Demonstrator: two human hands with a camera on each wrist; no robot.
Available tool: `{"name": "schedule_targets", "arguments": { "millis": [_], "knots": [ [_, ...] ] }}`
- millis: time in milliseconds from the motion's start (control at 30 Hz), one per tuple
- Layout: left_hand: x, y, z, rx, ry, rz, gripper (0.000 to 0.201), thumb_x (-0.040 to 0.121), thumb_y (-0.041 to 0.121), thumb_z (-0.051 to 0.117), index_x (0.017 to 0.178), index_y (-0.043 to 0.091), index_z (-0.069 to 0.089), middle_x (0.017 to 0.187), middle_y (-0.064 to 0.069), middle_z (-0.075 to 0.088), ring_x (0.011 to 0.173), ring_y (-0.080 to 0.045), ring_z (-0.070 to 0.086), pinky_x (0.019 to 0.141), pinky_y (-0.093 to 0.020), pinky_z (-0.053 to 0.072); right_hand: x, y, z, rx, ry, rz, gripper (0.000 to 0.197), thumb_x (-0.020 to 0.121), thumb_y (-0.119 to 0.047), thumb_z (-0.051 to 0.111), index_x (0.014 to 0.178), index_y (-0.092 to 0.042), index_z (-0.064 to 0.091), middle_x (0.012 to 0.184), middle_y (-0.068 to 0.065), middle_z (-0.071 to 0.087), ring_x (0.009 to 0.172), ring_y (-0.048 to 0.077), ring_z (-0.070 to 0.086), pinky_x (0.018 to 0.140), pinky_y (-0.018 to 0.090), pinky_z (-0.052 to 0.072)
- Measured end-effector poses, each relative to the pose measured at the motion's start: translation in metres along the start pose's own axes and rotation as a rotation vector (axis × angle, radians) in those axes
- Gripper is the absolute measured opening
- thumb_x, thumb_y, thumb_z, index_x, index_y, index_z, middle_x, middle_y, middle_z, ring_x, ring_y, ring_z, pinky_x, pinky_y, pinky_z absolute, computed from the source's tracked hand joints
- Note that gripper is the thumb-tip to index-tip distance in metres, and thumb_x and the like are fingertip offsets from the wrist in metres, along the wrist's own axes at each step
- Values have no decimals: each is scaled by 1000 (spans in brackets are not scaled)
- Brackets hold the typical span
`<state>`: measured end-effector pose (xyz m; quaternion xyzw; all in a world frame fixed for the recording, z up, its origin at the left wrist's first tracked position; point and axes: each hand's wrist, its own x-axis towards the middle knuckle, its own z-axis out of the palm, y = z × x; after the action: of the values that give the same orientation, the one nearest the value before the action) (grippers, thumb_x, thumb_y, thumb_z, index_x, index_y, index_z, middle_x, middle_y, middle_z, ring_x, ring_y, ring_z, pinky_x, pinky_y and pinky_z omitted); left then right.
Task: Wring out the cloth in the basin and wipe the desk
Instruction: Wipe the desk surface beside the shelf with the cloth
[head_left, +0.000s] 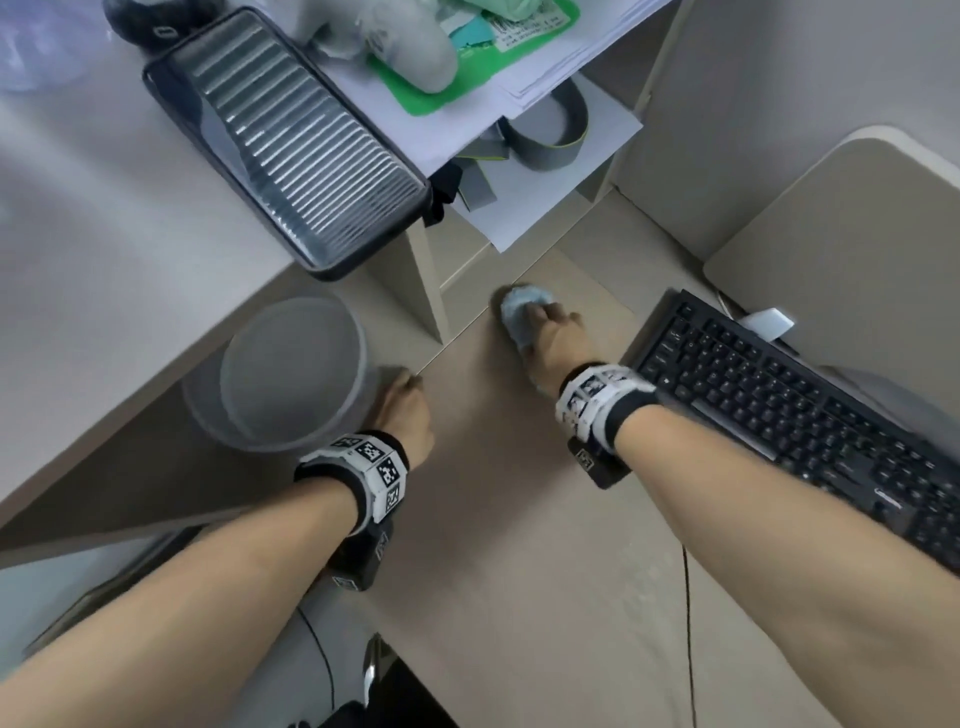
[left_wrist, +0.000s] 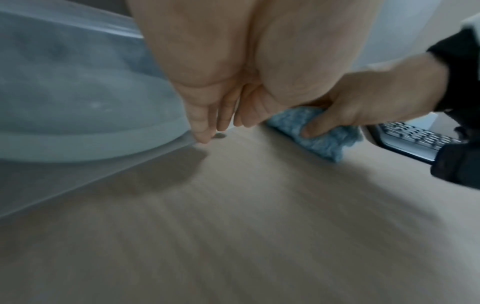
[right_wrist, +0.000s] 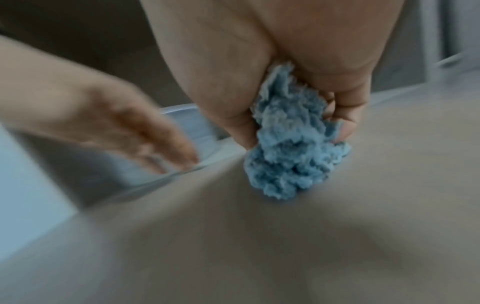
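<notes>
Head view shows the right hand pressing the bunched blue cloth onto the desk at frame centre, fingers curled round it. At centre left, the left hand rests its straight, close-set fingers at the basin. Wringing looks finished, judging by the cloth being out; wiping is under way, with most of the desk apparently left.

Bare forearms; black wristbands with white tag-marked blocks, black cameras beneath.
</notes>
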<state>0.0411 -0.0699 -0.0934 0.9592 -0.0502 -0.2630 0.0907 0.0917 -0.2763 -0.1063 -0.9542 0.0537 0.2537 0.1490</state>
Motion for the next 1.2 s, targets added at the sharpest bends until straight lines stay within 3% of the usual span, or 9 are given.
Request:
{"name": "schedule_targets", "arguments": {
  "millis": [100, 233, 333, 433, 633, 733, 900, 1000, 1200],
  "knots": [
    [-30, -9, 10, -63, 3, 1, 56, 78, -5, 55, 134, 1, 47, 141, -14, 46, 133, -29, 42, 114, -32, 29, -49, -34, 49, -93, -41, -262, 76, 82, -16, 64, 149, -18, 28, 155, 12, 28, 134, 39, 32, 104, 46, 38],
    [-63, -35, 20, -7, -2, -12, 50, 76, -3, 56, 126, 4, 54, 130, -11, 55, 123, -28, 50, 106, -32, 38, -91, -35, 81, -214, -75, -471, 76, 86, -21, 60, 153, -19, 24, 160, 6, 22, 138, 34, 30, 104, 43, 34],
    [-82, -61, 23, 14, -43, -52, 51, 74, 1, 54, 125, 5, 55, 128, -10, 58, 121, -29, 55, 104, -35, 42, -70, -26, 67, -216, -32, -348, 77, 83, -33, 67, 150, -16, 31, 157, 6, 28, 133, 34, 38, 100, 41, 38],
    [-93, -79, 25, -8, -62, -109, 41, 75, -1, 52, 115, 5, 53, 116, -14, 62, 110, -34, 60, 94, -38, 48, -51, -47, 55, -223, 7, -202, 80, 78, -26, 73, 147, -12, 33, 157, 6, 25, 134, 36, 33, 101, 43, 38],
    [-101, -99, 26, -87, -94, -173, 36, 80, 2, 54, 116, 6, 56, 113, -17, 66, 105, -37, 62, 87, -36, 49, -107, -109, 111, -297, -104, -546, 81, 81, -16, 61, 153, -17, 22, 163, 4, 15, 146, 33, 16, 114, 44, 23],
    [-110, -111, 25, -62, -115, -207, 27, 86, 8, 55, 113, 5, 60, 112, -15, 66, 104, -34, 63, 84, -33, 49, -125, -94, 124, -281, -136, -662, 78, 80, -17, 64, 150, -16, 32, 161, 5, 25, 146, 36, 20, 116, 47, 20],
    [-125, -137, 31, -183, -48, -179, 27, 77, 0, 46, 99, 8, 59, 109, -12, 65, 102, -34, 63, 86, -36, 53, -91, -85, 93, -295, 54, -319, 65, 87, -48, 51, 141, -14, 42, 146, 10, 39, 122, 38, 42, 93, 46, 40],
    [-131, -144, 32, -215, -23, -163, 33, 81, 0, 45, 110, 11, 60, 116, -13, 65, 107, -35, 61, 89, -37, 51, -92, -121, 102, -219, -1, -299, 65, 89, -32, 56, 145, -10, 32, 145, 12, 35, 123, 36, 42, 93, 42, 45],
    [-137, -141, 27, -318, -9, -220, 58, 83, -4, 44, 138, 14, 47, 119, -19, 63, 108, -38, 60, 90, -40, 50, -153, -148, 146, -308, -104, -596, 65, 90, -24, 55, 149, -16, 29, 154, 10, 24, 133, 38, 31, 103, 46, 39]
  ]
}}
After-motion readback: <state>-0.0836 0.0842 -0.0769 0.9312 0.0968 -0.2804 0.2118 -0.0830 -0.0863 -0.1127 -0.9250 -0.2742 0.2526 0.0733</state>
